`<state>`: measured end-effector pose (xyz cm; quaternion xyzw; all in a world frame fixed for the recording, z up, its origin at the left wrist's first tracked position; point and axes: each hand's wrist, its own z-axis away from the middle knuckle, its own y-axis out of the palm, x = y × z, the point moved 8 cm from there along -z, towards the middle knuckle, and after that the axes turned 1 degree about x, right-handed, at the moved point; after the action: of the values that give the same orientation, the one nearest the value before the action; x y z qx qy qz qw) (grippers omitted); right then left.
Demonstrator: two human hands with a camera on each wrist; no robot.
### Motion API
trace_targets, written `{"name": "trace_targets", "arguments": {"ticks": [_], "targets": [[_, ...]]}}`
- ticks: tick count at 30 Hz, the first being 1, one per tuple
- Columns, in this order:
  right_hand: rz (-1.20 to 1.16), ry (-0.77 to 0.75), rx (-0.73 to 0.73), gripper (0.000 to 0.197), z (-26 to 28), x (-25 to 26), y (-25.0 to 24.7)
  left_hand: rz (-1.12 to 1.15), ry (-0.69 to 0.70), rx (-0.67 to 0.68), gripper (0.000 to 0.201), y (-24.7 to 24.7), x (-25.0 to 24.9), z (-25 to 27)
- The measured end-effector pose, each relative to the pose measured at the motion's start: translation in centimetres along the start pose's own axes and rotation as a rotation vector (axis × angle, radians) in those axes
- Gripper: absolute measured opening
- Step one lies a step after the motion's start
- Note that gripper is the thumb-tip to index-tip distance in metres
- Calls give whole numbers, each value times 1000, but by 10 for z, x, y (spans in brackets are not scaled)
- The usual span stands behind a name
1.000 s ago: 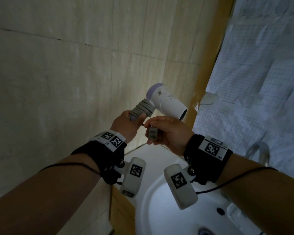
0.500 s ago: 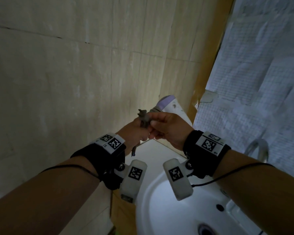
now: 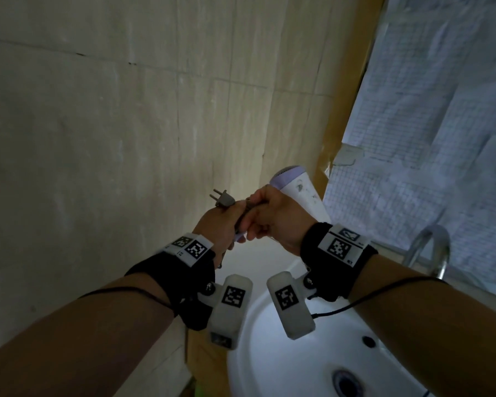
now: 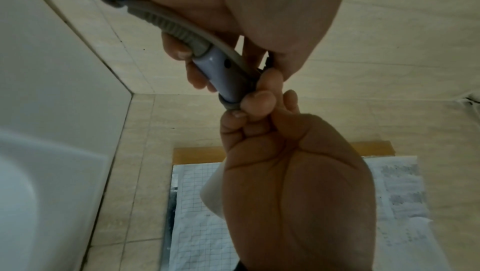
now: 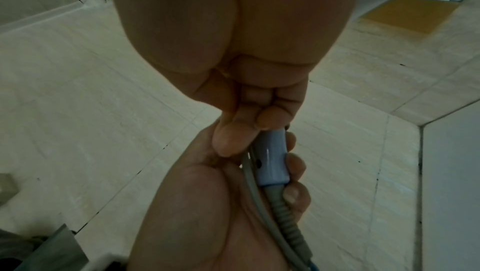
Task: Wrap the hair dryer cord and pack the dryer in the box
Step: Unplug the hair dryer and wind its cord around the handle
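Dryer sits mid-frame, above sink. Left hand curled round handle w/ cord; plug sticks up-left. Right hand pinches cord at handle.

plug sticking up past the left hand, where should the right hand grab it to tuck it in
Pinch the plug by its grey body, not the prongs, which point up and left toward the wall. Come from the right, where the right hand already sits; the left hand covers it from below.
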<state>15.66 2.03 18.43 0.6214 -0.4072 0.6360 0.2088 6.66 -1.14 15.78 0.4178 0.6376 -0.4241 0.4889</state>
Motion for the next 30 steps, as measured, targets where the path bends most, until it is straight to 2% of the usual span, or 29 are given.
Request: {"name": "trace_targets", "arguments": {"ticks": [3,6,9,12,16,19,21,24,28,30], "targets": [[50,-23,-45,28,-2,-1,-5,88,-63,-41,27,1,8,-3],[127,-28,-181,26,-4,-7,-20,81,-90,-41,29,5,11,-7],[201,-9,-284,24,-7,-18,-35,159,-134,-102,27,6,16,-15],[157,97,-279,22,-12,-35,-41,219,-134,-130,19,12,16,-19],[110,107,-270,40,-16,-43,-46,342,-140,-107,12,21,16,-26],[41,87,-238,16,-14,-41,-45,470,-159,-80,10,25,17,-29],[15,76,-230,9,-14,-42,-46,507,-167,-48,12,29,17,-31],[35,49,-234,28,-17,-47,-48,527,-194,-33,18,34,19,-34],[94,40,-365,72,-18,-57,-55,537,-215,-31,31,42,21,-37],[105,38,-446,68,-15,-59,-64,556,-216,-39,33,45,21,-37]]}}
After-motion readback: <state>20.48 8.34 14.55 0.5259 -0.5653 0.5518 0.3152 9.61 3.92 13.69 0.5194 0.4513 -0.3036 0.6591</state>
